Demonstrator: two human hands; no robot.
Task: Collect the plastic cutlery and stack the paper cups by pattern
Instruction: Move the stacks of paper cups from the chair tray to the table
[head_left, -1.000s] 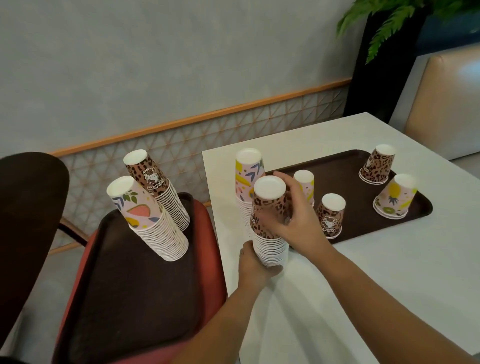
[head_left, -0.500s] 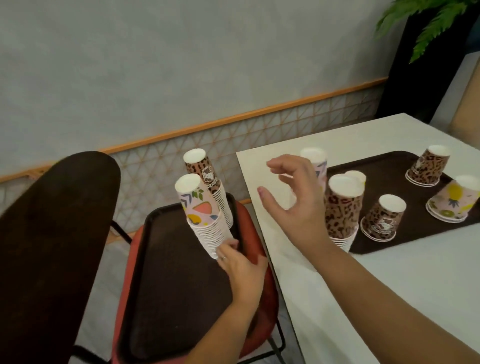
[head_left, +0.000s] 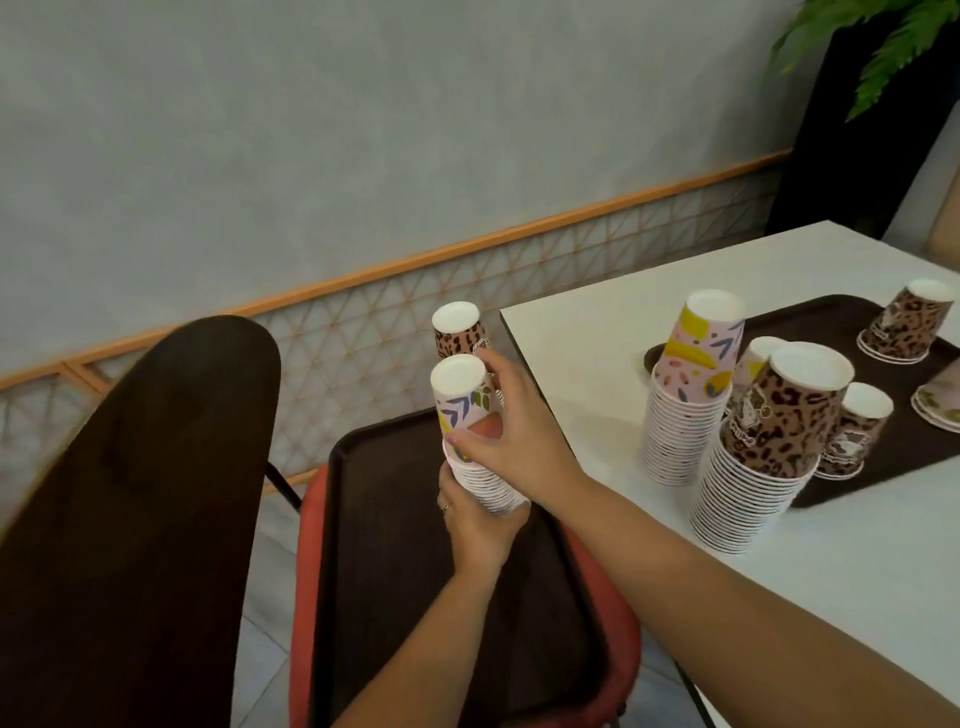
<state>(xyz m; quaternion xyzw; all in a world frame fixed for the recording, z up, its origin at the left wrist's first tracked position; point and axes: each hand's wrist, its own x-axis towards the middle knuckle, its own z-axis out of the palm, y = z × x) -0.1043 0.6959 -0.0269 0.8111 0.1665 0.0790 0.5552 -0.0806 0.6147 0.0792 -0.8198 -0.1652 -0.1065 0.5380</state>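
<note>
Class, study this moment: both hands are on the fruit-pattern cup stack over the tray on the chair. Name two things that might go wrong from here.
1. The fruit-pattern stack is tall and tilted; the left hand holds only its base and the right hand its upper part, so it may buckle.
2. The leopard stack stands close behind the right hand and might be knocked over.

Two cup stacks (head_left: 680, 415) stand on the table (head_left: 582, 353), right of the chair-borne tray (head_left: 374, 519) bearing two more stacks (head_left: 467, 415).
</note>
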